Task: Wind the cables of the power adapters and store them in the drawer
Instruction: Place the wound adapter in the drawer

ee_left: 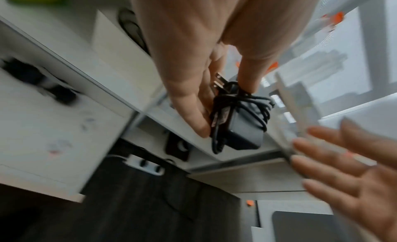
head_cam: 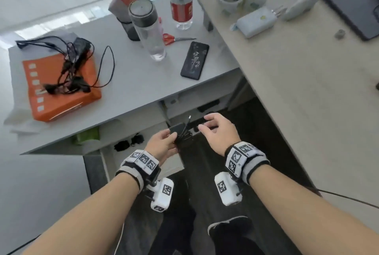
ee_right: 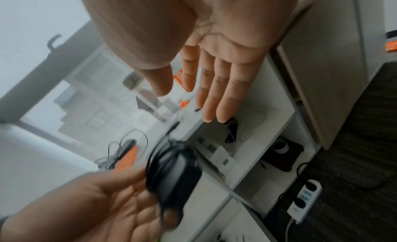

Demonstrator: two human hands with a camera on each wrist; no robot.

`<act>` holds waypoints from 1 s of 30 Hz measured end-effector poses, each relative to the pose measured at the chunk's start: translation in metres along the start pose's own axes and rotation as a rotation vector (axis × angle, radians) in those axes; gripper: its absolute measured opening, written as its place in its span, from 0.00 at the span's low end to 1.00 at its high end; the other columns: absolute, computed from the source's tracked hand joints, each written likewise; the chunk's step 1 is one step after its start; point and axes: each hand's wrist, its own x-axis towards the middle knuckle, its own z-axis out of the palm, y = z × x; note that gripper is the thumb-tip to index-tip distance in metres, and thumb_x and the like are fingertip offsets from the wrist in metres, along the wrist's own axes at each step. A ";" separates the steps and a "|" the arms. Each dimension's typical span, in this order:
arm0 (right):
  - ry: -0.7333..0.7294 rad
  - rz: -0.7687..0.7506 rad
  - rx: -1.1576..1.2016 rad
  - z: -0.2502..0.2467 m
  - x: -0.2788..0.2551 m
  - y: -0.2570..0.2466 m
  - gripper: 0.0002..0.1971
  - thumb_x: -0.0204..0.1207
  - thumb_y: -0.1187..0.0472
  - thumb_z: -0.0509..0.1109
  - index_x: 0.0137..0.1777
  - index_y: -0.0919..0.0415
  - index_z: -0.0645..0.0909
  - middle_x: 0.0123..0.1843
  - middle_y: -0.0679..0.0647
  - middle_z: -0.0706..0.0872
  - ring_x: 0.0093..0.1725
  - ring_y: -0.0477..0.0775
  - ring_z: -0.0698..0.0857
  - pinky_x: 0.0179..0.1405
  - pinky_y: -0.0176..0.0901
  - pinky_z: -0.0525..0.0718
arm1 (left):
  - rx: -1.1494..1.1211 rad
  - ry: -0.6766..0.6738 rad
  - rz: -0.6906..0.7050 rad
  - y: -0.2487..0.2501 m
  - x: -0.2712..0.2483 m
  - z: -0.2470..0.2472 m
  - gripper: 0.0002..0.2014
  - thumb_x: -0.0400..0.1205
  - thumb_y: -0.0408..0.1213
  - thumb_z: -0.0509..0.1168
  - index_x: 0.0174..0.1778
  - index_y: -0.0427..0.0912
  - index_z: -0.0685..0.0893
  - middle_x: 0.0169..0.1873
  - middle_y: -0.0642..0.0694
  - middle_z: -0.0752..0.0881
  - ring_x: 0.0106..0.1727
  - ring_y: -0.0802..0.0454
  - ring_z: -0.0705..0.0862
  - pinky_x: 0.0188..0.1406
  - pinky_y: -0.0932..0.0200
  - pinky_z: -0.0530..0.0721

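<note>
My left hand (head_cam: 164, 142) grips a black power adapter (ee_left: 238, 125) with its cable wound round the body and its plug prongs pointing back toward the palm. In the head view the adapter (head_cam: 178, 129) is held just in front of the open drawer (head_cam: 131, 131) under the grey desk. My right hand (head_cam: 217, 129) hovers beside the adapter with straight fingers (ee_right: 214, 92) and holds nothing. A tangle of more black adapters and cables (head_cam: 71, 66) lies on an orange box (head_cam: 61, 90) on the desk. Two small black bundles (head_cam: 128, 143) lie in the drawer.
On the grey desk (head_cam: 133, 82) stand two clear bottles (head_cam: 147, 29), red-handled scissors (head_cam: 174, 38) and a black phone (head_cam: 194, 60). A beige table (head_cam: 297, 80) at right carries cups, a pouch and a laptop. A white power strip (ee_right: 303, 203) lies on the dark floor.
</note>
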 end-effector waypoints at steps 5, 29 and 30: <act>-0.145 -0.031 -0.159 0.091 0.045 0.046 0.14 0.75 0.49 0.73 0.59 0.47 0.81 0.47 0.43 0.85 0.39 0.41 0.84 0.49 0.38 0.83 | 0.237 0.338 -0.109 -0.080 0.076 -0.134 0.12 0.84 0.24 0.59 0.64 0.30 0.77 0.56 0.30 0.83 0.56 0.33 0.84 0.52 0.40 0.87; -0.087 -0.171 -0.393 0.177 0.250 0.340 0.13 0.72 0.49 0.76 0.56 0.46 0.82 0.42 0.39 0.85 0.39 0.41 0.84 0.47 0.44 0.86 | 0.842 0.604 -0.229 -0.263 0.490 -0.245 0.29 0.83 0.49 0.58 0.75 0.33 0.69 0.68 0.32 0.78 0.66 0.36 0.80 0.64 0.47 0.79; -0.087 -0.189 -0.386 0.180 0.254 0.341 0.13 0.72 0.50 0.75 0.56 0.47 0.83 0.42 0.40 0.85 0.39 0.42 0.84 0.48 0.45 0.86 | 0.835 0.619 -0.240 -0.261 0.488 -0.238 0.27 0.85 0.48 0.57 0.74 0.32 0.69 0.68 0.33 0.77 0.67 0.36 0.78 0.64 0.49 0.76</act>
